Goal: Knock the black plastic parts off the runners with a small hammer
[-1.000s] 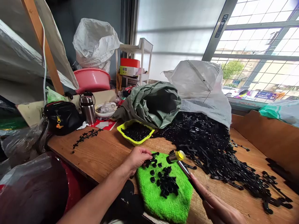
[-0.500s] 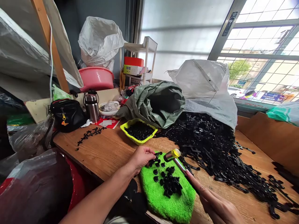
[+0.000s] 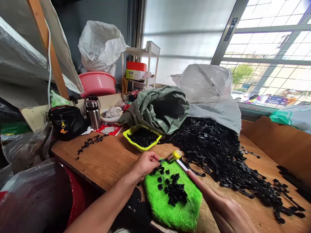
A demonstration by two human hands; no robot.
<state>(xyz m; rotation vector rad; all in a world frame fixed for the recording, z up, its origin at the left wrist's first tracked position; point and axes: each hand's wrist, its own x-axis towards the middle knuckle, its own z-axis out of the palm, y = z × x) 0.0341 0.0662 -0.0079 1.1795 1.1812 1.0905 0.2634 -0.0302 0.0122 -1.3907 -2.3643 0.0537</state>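
My left hand [image 3: 145, 164] pinches a black plastic strip [image 3: 163, 160] at the far edge of a folded green towel [image 3: 173, 216]. In my right hand [image 3: 222, 202] is a small hammer [image 3: 174, 156] with a yellow face, its shaft slanting up to the left. The slightly blurred hammer head is over the strip's right end; whether they touch I cannot tell. Several loose black plastic pieces [image 3: 177, 194] lie heaped on the towel, with a few scattered near my left fingers. My fingers partly hide the strip.
Behind the towel stands a yellow-green basket [image 3: 125, 133] of black pieces. A large pile of black strips [image 3: 211, 149] spreads across the right side, below a green woven sack [image 3: 145, 110] and a white sack. A steel flask [image 3: 93, 115] and black bag [image 3: 68, 123] stand left.
The hammer head has tipped down and left, closer to the strip. My left hand keeps its pinch. The whole view has shifted slightly.
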